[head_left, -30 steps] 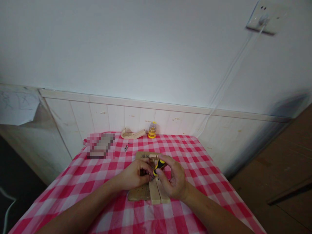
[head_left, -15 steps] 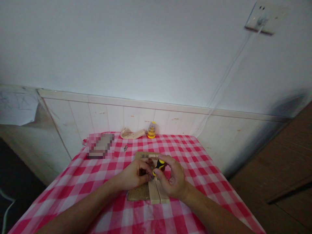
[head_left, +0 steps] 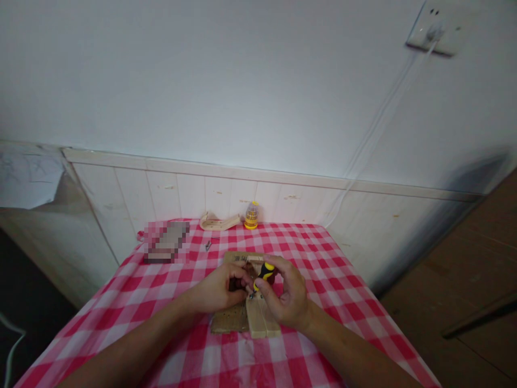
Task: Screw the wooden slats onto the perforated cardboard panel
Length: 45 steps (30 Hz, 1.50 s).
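My right hand [head_left: 285, 299] is closed around a short black-and-yellow screwdriver [head_left: 264, 271], its tip pointing down at a wooden assembly [head_left: 258, 320] of pale slats on a flat board. My left hand [head_left: 220, 291] is pinched on a small dark part [head_left: 236, 284] right at the screwdriver tip, over the board. Both hands meet above the middle of the red-and-white checked tablecloth [head_left: 323, 280]. What lies under the fingers is hidden.
At the back edge by the wall lie a curved wooden piece [head_left: 218, 222] and a small yellow bit holder [head_left: 251, 216]. A blurred box [head_left: 166, 242] sits at the back left, with a small screw [head_left: 208, 246] beside it. A cable hangs from a wall socket [head_left: 434, 32].
The hands have hardly moved; my left fingers have shifted slightly and the dark part shows more clearly beside the screwdriver tip.
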Motion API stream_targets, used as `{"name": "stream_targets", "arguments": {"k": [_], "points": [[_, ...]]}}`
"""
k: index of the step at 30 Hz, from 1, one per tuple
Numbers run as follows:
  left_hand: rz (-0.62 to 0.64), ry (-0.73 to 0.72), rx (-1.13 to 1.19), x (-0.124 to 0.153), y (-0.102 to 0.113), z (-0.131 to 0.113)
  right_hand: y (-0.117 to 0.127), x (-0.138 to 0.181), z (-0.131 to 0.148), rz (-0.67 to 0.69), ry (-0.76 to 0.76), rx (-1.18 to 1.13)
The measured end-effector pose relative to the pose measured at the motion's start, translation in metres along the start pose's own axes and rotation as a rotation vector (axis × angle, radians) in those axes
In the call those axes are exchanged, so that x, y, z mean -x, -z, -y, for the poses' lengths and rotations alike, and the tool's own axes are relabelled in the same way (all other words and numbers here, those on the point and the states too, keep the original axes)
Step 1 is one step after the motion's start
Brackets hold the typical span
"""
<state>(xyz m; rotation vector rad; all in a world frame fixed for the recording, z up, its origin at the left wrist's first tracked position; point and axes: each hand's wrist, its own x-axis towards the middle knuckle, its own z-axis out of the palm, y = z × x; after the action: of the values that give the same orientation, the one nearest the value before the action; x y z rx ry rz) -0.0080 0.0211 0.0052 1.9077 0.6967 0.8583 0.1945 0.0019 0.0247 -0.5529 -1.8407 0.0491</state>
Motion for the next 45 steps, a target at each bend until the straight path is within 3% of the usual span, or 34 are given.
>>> {"name": "stream_targets", "arguments": {"k": [4, 18, 45], "points": [[0.033, 0.04, 0.011, 0.001, 0.0, 0.0, 0.001, 0.004, -0.004, 0.01, -0.018, 0.0], [0.071, -0.019, 0.017, 0.0, 0.002, 0.005, 0.001, 0.01, -0.007, 0.088, -0.091, -0.071], [0.071, -0.025, 0.067, 0.0, 0.0, 0.002, -0.003, 0.012, -0.009, -0.016, -0.089, -0.029]]}}
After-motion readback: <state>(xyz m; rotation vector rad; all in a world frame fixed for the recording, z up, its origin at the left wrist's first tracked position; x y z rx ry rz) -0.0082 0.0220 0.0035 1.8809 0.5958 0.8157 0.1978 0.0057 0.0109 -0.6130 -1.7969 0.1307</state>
